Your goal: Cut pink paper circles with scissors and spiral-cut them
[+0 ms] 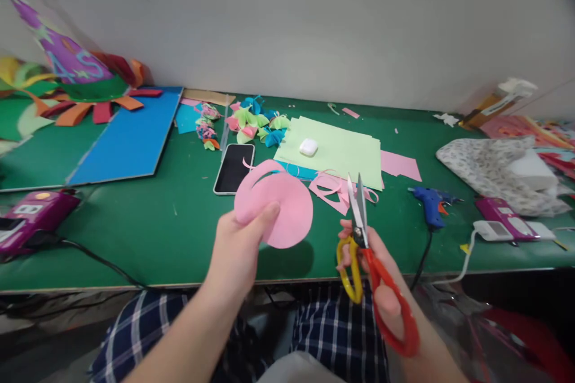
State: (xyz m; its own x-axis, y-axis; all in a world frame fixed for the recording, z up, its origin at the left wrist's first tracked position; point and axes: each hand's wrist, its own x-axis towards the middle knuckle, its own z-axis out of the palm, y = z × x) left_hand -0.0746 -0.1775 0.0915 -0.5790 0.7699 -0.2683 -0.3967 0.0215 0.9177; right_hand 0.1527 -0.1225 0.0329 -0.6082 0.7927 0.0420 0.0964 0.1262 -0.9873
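Note:
Pinched between the thumb and fingers of my left hand (240, 239) is a round piece of pink paper (290, 209). A curved strip is partly cut along its upper left edge and curls away at the tip. My right hand (381, 257) grips a pair of scissors (359, 221) by its yellow and red handles, blades pointing up and slightly parted. The scissors are apart from the paper, to its right. Behind them lie pink paper offcuts (332, 190) and a stack of pale green sheets (341, 146) with a small white case (308, 147) on it.
A black-screened phone (234, 169) lies behind my left hand. Folded paper pieces (256, 122) are heaped near the wall. At right are a blue glue gun (429, 204), a purple device (503, 215) and a patterned cloth (485, 167). A purple party hat (76, 63) stands on the left.

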